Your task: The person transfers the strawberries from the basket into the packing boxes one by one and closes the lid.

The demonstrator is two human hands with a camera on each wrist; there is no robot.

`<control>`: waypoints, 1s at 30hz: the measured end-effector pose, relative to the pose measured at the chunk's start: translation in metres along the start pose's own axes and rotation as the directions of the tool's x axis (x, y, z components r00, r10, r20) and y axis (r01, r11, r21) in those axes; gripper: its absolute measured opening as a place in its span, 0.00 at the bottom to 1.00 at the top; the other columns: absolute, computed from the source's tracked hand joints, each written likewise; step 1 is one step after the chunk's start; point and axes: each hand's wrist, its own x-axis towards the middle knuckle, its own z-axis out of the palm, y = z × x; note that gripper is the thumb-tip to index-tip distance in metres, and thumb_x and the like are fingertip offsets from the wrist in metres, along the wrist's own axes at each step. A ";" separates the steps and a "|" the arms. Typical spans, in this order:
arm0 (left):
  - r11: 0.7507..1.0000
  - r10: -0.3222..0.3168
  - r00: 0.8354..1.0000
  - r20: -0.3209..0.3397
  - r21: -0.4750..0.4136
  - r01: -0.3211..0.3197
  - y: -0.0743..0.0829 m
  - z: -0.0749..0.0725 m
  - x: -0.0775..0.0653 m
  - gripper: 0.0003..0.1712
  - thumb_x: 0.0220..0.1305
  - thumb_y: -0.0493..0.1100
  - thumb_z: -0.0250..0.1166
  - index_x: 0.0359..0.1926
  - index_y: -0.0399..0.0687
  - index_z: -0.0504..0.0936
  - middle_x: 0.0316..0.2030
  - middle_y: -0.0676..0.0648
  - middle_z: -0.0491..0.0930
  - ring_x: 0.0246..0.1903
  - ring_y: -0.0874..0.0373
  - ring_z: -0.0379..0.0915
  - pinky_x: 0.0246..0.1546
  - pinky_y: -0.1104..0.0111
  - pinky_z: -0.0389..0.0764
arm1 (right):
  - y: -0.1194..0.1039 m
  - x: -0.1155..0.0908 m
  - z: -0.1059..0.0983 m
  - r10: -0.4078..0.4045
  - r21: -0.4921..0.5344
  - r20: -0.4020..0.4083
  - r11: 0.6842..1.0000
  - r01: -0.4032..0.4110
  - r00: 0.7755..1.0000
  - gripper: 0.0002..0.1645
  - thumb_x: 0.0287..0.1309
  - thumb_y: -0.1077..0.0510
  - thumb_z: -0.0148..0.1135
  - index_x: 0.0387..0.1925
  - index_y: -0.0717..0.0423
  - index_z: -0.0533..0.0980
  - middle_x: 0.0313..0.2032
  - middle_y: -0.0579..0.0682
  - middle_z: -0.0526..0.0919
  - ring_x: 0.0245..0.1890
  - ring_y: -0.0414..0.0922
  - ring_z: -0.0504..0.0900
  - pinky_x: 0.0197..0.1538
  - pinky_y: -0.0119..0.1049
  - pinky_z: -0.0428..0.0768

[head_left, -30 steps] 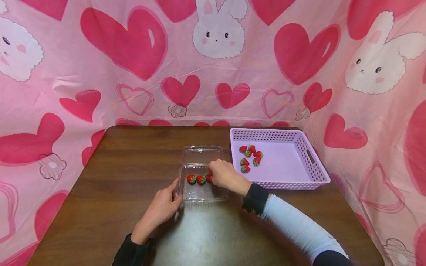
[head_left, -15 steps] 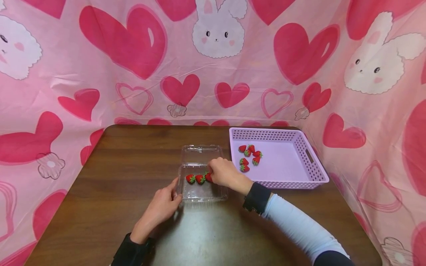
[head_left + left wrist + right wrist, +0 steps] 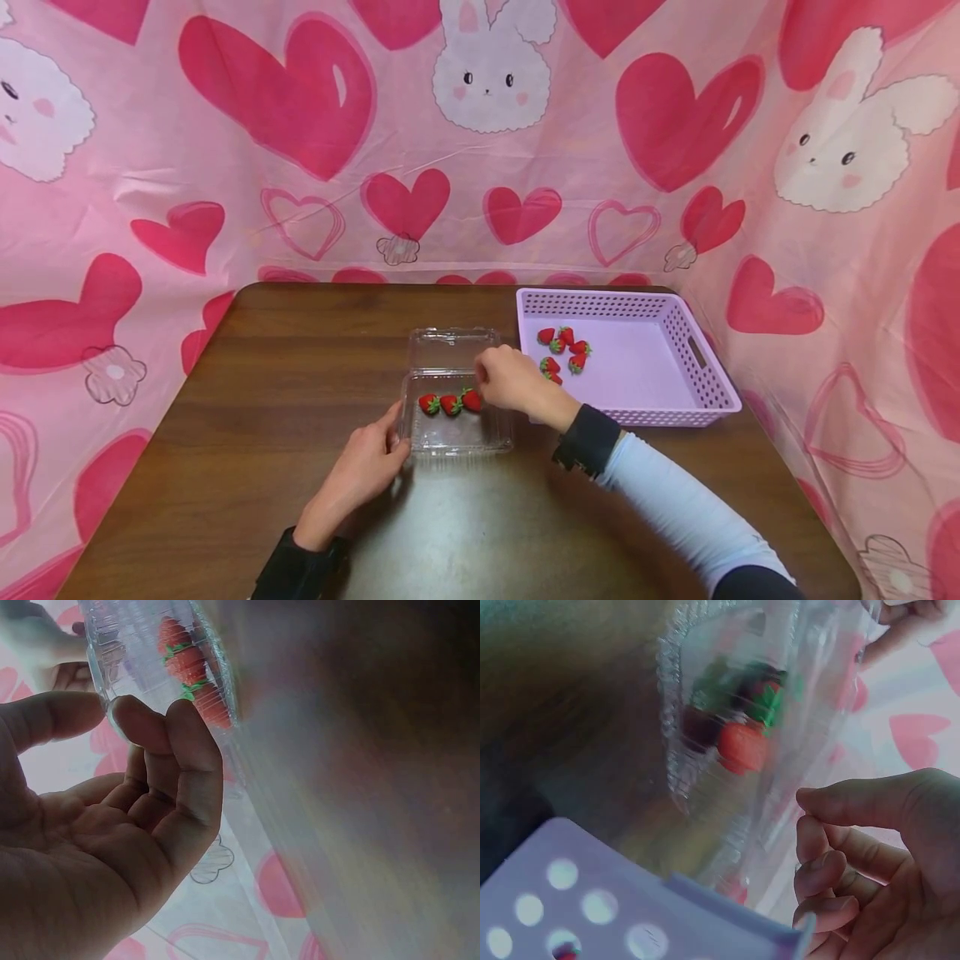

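Observation:
A clear plastic clamshell box (image 3: 453,435) lies opened flat on the table, its lid on the far side. Three strawberries (image 3: 451,405) form a row across its base, green leaves showing. At the box's left wall, my left hand (image 3: 367,458) pinches the rim between thumb and fingers; the left wrist view shows the left hand (image 3: 120,795) gripping that edge. Over the box's right side is my right hand (image 3: 516,383), beyond the rightmost strawberry (image 3: 472,400). In the right wrist view, the right hand (image 3: 877,862) has loosely bent fingers with nothing between them.
To the right of the box stands a lilac perforated basket (image 3: 637,367). Several strawberries (image 3: 577,362) lie in its left part, the nearest one partly behind my right hand. The brown wooden table (image 3: 315,358) backs onto a pink heart-and-rabbit cloth (image 3: 300,242).
My right hand has let go of the third strawberry and lifted slightly up and right, so more of that strawberry shows. The left hand stays on the box's rim.

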 end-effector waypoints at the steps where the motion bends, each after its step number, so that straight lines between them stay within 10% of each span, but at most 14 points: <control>1: 1.000 -0.005 1.000 0.001 -0.002 0.005 0.000 0.000 0.000 0.41 0.70 0.36 0.64 0.81 0.38 0.61 0.25 0.46 0.71 0.20 0.55 0.68 0.19 0.68 0.69 | 0.000 0.000 -0.002 0.000 0.002 -0.004 1.000 0.000 1.000 0.12 0.58 0.63 0.72 0.23 0.49 0.79 0.20 0.44 0.77 0.23 0.44 0.76 0.25 0.37 0.74; 30: 1.000 -0.026 0.999 0.019 -0.005 0.026 0.001 0.000 0.000 0.41 0.72 0.37 0.64 0.82 0.42 0.59 0.26 0.45 0.71 0.22 0.54 0.70 0.22 0.67 0.71 | 0.033 0.003 -0.063 0.143 -0.032 -0.020 0.989 -0.144 0.990 0.02 0.60 0.60 0.67 0.32 0.53 0.84 0.29 0.50 0.82 0.32 0.49 0.79 0.33 0.44 0.77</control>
